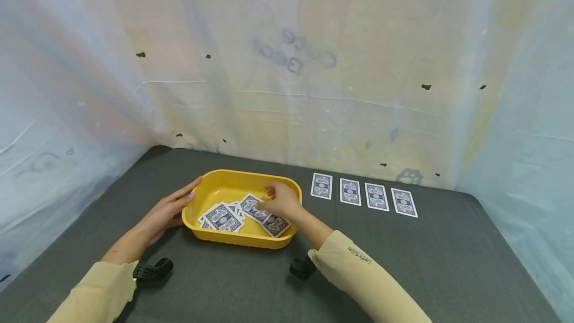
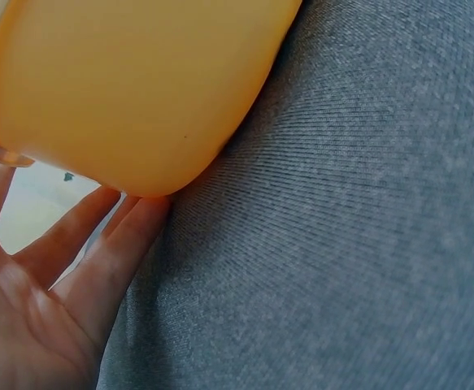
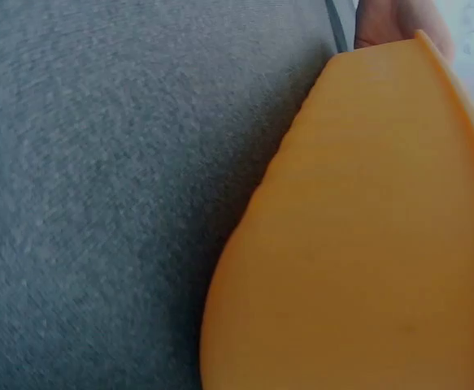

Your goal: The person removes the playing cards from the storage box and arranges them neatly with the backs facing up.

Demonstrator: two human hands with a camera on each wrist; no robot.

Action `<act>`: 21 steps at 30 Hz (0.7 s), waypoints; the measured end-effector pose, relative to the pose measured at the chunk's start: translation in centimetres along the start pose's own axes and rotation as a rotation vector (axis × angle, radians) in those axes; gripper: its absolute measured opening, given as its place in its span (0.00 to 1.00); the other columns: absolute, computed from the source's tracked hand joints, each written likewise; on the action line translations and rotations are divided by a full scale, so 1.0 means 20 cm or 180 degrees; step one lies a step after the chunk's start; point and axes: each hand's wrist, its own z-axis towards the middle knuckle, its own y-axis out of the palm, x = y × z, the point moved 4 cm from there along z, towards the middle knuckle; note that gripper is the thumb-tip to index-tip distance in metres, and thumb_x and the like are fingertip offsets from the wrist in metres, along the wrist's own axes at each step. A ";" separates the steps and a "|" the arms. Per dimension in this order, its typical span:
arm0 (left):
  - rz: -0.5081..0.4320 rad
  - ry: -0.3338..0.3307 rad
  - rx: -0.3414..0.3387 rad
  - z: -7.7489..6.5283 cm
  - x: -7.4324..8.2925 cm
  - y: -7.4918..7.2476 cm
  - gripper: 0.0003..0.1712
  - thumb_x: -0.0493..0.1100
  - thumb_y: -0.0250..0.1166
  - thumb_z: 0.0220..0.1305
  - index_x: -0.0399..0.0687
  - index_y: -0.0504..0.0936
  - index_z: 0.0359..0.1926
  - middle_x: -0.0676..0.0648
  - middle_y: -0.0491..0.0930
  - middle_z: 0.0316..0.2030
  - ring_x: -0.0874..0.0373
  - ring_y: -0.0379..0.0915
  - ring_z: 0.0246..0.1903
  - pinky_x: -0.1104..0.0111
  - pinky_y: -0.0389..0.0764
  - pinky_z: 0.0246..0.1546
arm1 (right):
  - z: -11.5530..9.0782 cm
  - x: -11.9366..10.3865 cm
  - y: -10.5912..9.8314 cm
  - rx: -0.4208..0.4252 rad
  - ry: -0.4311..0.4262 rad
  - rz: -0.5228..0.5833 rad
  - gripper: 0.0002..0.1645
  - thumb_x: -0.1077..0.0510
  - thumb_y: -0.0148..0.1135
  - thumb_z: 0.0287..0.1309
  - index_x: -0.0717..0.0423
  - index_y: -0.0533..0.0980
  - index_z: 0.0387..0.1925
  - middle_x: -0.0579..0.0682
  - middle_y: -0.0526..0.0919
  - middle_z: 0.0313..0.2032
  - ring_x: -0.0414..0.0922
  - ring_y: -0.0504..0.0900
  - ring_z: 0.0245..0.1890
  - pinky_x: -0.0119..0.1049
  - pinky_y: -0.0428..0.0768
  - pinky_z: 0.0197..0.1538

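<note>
My left hand (image 1: 168, 211) grips the left end of a yellow plastic tub (image 1: 242, 242), thumb at the rim and fingers against the outer wall. In the left wrist view, those fingers (image 2: 98, 260) touch the tub's lower wall. Blue-and-white patterned playing cards (image 1: 224, 217) lie loosely heaped inside, backs up. Over the tub's right part is my right hand (image 1: 283, 201), reaching in with fingers spread and a fingertip overlapping one card (image 1: 248, 203). Another card (image 1: 275, 225) lies below this hand, by the near right wall. The right wrist view shows the tub's outer side (image 3: 350, 227), hiding the right hand's fingers.
Right of the tub, several cards lie face down in a spaced row, from a left card (image 1: 322, 186) to a right card (image 1: 404, 203). All rests on a dark grey cloth-covered table (image 1: 215, 283). Pale patterned curtains (image 1: 305, 88) hang behind and at both sides.
</note>
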 end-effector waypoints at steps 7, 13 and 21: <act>-0.0017 -0.0028 0.0010 0.01 0.00 0.00 0.38 0.63 0.47 0.71 0.70 0.41 0.75 0.45 0.34 0.76 0.33 0.40 0.72 0.36 0.63 0.59 | -0.01 -0.02 0.03 -0.0103 0.0125 -0.0337 0.36 0.54 0.74 0.48 0.60 0.73 0.59 0.58 0.80 0.51 0.50 0.78 0.49 0.45 0.75 0.55; -0.0020 -0.0008 0.0015 0.00 0.00 0.00 0.39 0.65 0.48 0.70 0.70 0.42 0.75 0.46 0.34 0.76 0.34 0.40 0.72 0.37 0.63 0.60 | -0.01 0.00 0.06 -0.0104 0.0141 -0.0524 0.39 0.54 0.77 0.43 0.61 0.73 0.59 0.58 0.77 0.50 0.51 0.72 0.50 0.44 0.71 0.57; -0.0026 0.0028 0.0023 -0.01 0.00 0.00 0.39 0.64 0.48 0.70 0.69 0.42 0.75 0.45 0.35 0.76 0.34 0.40 0.72 0.38 0.64 0.59 | -0.01 -0.01 0.08 -0.0087 0.0134 -0.0880 0.37 0.54 0.78 0.41 0.59 0.75 0.55 0.56 0.75 0.47 0.51 0.70 0.49 0.43 0.71 0.55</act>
